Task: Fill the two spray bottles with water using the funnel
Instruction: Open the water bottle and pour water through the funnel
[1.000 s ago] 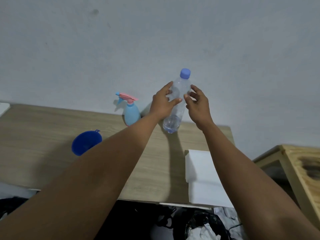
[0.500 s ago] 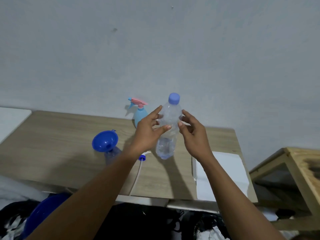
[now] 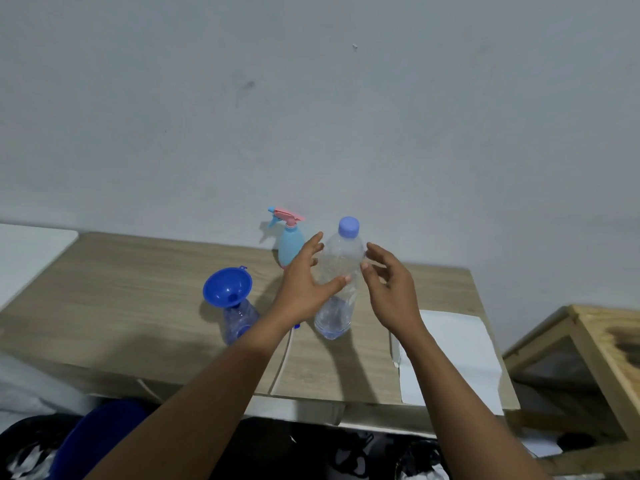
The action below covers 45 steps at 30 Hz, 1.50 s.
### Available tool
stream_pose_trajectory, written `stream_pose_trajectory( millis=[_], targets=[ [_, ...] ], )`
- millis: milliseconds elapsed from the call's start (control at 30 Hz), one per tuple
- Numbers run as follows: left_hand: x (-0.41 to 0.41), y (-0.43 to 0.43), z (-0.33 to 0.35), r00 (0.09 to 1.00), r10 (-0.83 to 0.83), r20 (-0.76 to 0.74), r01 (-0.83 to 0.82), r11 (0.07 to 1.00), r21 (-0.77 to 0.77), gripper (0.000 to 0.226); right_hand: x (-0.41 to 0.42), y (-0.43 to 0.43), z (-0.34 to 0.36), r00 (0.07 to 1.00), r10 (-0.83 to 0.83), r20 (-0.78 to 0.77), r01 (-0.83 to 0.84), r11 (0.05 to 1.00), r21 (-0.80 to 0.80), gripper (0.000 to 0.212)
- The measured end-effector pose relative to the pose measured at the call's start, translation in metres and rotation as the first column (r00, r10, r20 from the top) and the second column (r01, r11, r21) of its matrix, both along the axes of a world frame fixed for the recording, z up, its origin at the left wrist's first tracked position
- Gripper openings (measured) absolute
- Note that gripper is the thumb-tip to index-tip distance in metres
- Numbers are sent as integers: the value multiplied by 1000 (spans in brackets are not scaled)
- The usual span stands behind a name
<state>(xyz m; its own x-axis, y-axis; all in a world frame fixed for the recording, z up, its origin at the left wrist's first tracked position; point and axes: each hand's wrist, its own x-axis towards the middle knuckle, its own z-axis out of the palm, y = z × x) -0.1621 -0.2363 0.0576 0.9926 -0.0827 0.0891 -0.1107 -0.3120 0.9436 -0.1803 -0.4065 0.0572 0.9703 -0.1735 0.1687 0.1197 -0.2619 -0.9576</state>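
while my left hand [image 3: 304, 285] grips the water bottle [image 3: 337, 313], right hand [image 3: 391, 292] wide beside it; funnel [image 3: 225, 287] in spray bottle [image 3: 237, 320], left

This looks like a plain room in a home. A wood-grain surface [image 3: 138, 306] stands against a bare, scuffed grey wall [image 3: 311, 116]. A rough wooden frame [image 3: 595, 341] sits to its right. Crumpled clothes [image 3: 374, 452] lie heaped below, near a blue tub [image 3: 93, 441].
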Motion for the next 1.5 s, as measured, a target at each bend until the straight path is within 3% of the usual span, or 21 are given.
stream_pose_trajectory(
  millis=[100, 233, 433, 700, 867, 1133, 1300, 1400, 1500],
  targets=[
    [10, -3, 12, 1000, -7, 22, 6, 999, 39, 98, 11, 6, 26, 992, -87, 86, 90, 996, -26, 29],
    [20, -6, 18, 1000, -20, 12, 19, 995, 96, 80, 29, 23, 54, 988, -64, 142, 81, 990, -118, 36],
    [18, -6, 15, 1000, 4, 7, -4, 998, 59, 83, 42, 32, 54, 976, -119, 183, 145, 980, -137, 32],
    [20, -9, 17, 1000, 7, 20, -8, 998, 55, 79, 43, 15, 47, 975, 111, 193, -63, 969, -238, 41],
    [22, -12, 13, 999, 19, 28, -21, 997, 78, 79, 46, 19, 50, 968, -1, 250, 41, 987, -156, 52],
    [23, -12, 12, 999, 29, 33, -31, 998, 58, 78, 45, 6, 49, 960, 151, 234, -98, 970, -221, 50],
    [22, -14, 12, 999, 34, 38, -36, 998, 59, 78, 45, 14, 52, 971, 43, 235, 9, 976, -218, 64],
    [22, -13, 12, 999, 39, 35, -41, 998, 48, 78, 43, 14, 51, 970, 70, 231, -22, 979, -202, 55],
    [22, -14, 11, 999, 39, 34, -41, 998, 46, 76, 39, 13, 51, 972, 54, 228, -12, 983, -183, 66]
  ],
)
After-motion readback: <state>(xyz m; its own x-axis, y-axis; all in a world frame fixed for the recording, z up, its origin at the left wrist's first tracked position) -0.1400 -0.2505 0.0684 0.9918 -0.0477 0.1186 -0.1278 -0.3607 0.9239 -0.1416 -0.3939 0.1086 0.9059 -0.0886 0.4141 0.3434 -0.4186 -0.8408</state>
